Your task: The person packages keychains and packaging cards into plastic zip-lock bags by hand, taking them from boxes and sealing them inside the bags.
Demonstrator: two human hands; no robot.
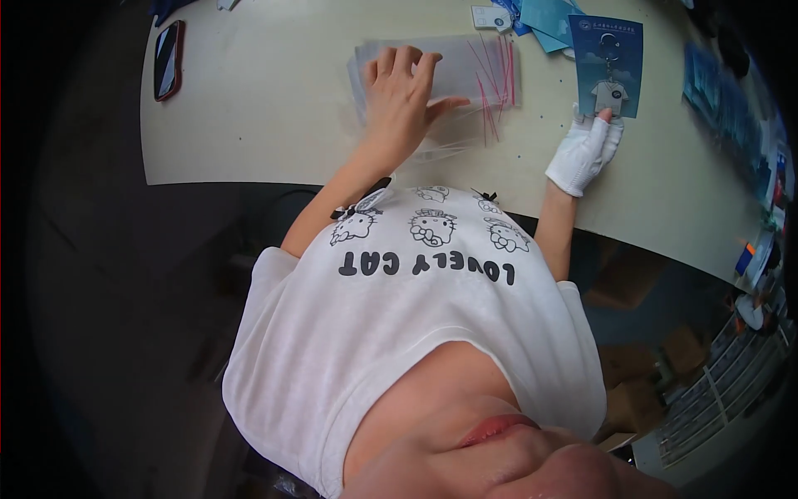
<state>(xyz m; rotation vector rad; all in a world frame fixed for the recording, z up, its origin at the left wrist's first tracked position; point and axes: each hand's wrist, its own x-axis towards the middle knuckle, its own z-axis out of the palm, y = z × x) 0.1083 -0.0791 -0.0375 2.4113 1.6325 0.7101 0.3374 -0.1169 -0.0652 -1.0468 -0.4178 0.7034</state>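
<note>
My bare left hand (401, 96) rests over a loose stack of clear plastic zip bags (455, 62) with pink-red closing strips, its fingers apart and the thumb stretched to the right. Several bags lie askew under and in front of it. On the right, my right hand (584, 154) wears a white glove whose thumb tip is bare. It grips the lower edge of a blue backing card (588, 66), with the thumb on the front. Mounted on that card is a keychain (610, 94) with a metal ring and a white shirt-shaped charm. The gloved fingers behind the card are partly hidden.
At the table's far left lies a phone (169, 62) in a red case. Blue cards (553, 21) and a white charm (491, 18) lie at the back. A row of blue packages (726, 116) lines the right side. Cardboard boxes (633, 405) stand below the table's right edge.
</note>
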